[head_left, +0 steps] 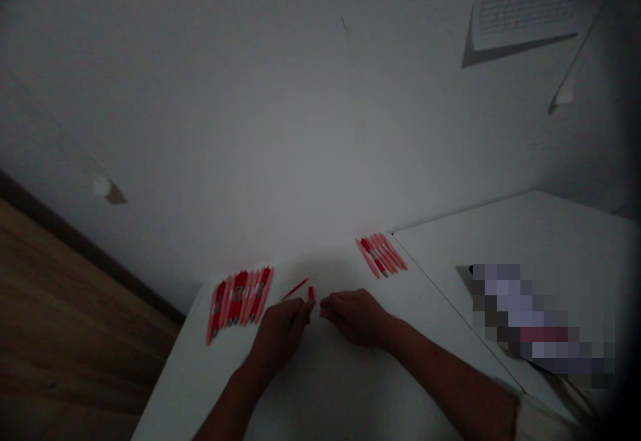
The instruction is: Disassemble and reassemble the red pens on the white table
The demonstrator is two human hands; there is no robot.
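The white tabletop (325, 387) sits by a wall (300, 127). The left hand (279, 334) is closed, with a short red piece (311, 292) sticking up from its fingertips (306, 307). The right hand (354, 317) curls just beside it; I cannot tell if it holds anything. A thin red stick (295, 288) lies just past them. Red pens (239, 304) lie left, more pens (380, 255) right.

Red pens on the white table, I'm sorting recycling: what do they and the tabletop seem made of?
The pens look like glossy moulded plastic, going by their barrels' sheen, though dim light leaves it open. The table seems smooth white laminate or plastic, with no grain showing.
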